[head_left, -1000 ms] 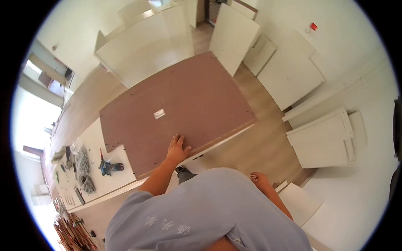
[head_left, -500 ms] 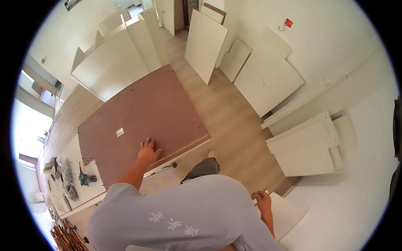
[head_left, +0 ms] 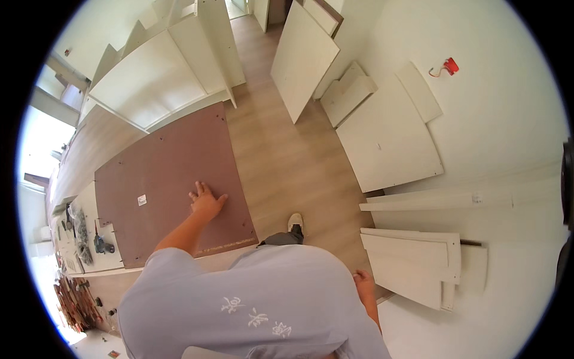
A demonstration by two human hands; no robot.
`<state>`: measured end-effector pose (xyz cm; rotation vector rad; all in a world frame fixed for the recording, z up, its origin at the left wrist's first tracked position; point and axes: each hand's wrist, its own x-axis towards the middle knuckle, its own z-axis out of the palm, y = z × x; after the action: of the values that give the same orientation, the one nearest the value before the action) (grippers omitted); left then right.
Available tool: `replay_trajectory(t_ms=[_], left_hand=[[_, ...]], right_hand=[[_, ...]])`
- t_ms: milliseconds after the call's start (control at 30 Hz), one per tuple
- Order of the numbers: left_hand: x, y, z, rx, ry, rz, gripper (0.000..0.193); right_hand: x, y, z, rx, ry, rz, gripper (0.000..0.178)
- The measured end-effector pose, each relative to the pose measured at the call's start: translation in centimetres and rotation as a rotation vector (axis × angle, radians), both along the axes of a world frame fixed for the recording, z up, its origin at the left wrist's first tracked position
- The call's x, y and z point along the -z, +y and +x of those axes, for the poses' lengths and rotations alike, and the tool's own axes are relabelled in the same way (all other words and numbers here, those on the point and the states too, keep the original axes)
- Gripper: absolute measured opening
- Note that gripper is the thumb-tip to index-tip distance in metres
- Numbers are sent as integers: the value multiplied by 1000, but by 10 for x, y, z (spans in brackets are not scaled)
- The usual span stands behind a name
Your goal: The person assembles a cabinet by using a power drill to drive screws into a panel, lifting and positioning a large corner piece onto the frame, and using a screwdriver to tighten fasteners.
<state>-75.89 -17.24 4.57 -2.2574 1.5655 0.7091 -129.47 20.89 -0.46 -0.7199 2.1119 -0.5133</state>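
A large reddish-brown panel [head_left: 173, 161] with a small white label lies flat to the left of my body. My left hand [head_left: 206, 201] rests palm down on it, fingers spread, holding nothing. At the lower right, my right hand [head_left: 363, 284] hangs at my side with its fingers curled. Whether something small is in them is hidden. Closest to it is a stack of white boards [head_left: 406, 263] leaning on the wall. Left of the panel, a power drill [head_left: 103, 244] sits on a white board [head_left: 113, 254] among bags and loose hardware.
A white cabinet carcass [head_left: 155, 78] stands beyond the panel. White boards [head_left: 388, 137] lean along the right wall, with another tall board [head_left: 304, 60] farther back. Wooden floor [head_left: 287, 155] runs between, and my shoe [head_left: 295, 222] is on it. Several wooden-coloured strips [head_left: 78, 302] lie at lower left.
The view has turned, so the panel and cabinet sit farther left. My left hand has shifted across the panel toward its right edge. More of my shoe shows.
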Motion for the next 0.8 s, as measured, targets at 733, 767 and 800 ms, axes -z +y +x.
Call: replay_trajectory(t_ms=[733, 767, 800], left_hand=[[0, -142, -118, -617, -29, -24, 101], [1, -148, -119, -667, -33, -35, 100], [0, -159, -119, -708, -34, -51, 100]], right_hand=[[110, -500, -226, -61, -381, 184, 37], [102, -547, -225, -170, -329, 186, 38], [91, -593, -223, -270, -273, 182, 39]])
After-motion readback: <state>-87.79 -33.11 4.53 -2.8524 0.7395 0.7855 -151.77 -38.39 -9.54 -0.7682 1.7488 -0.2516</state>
